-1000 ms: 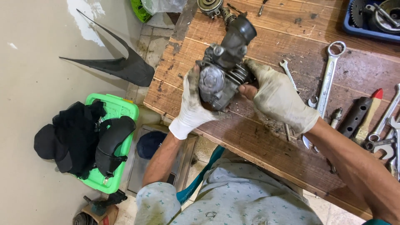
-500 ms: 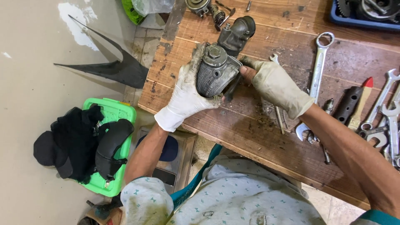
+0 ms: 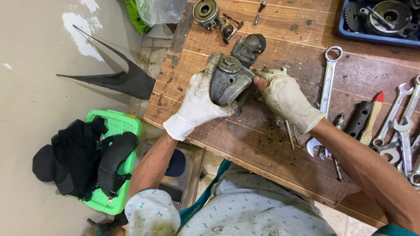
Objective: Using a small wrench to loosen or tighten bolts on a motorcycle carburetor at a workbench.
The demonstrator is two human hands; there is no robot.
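Both my hands wear dirty white gloves and hold a grimy grey metal engine part (image 3: 231,78) above the wooden workbench (image 3: 280,131). My left hand (image 3: 199,105) wraps around its ribbed rounded body from the left. My right hand (image 3: 284,98) grips the part's right side with fingers and thumb. The part's dark upper end (image 3: 250,47) points toward the far side of the bench.
Several wrenches (image 3: 327,94) and a red-tipped tool (image 3: 371,118) lie on the bench's right. Small metal parts (image 3: 206,11) sit at the far edge, a blue tray of gears (image 3: 379,19) at top right. On the floor: a green crate (image 3: 114,126) with black items, a black panel (image 3: 118,78).
The engine part has been turned in my hands, so its ribbed body faces up now. My view has shifted, bringing bench and hands lower in the frame.
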